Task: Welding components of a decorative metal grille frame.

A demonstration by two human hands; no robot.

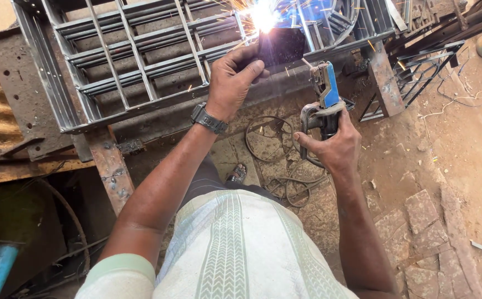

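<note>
On the stand: steel grille frame [136, 55] lies flat, arc sparking at its far corner [264, 16].
Progress: bars look joined; this weld seemingly underway.
Left hand [232, 83]: grip pinching dark shield glass [281, 47].
Right hand [332, 147]: grip clenched around blue electrode holder [325, 102].

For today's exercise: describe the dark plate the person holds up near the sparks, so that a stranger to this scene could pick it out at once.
Start at the grey steel grille frame lying across the top of the view and follow it right to the bright welding arc. Just below the arc, the left hand pinches a dark glass plate. It is the only flat, black, glossy rectangle there; the right hand grips a blue-topped electrode holder instead.
</note>
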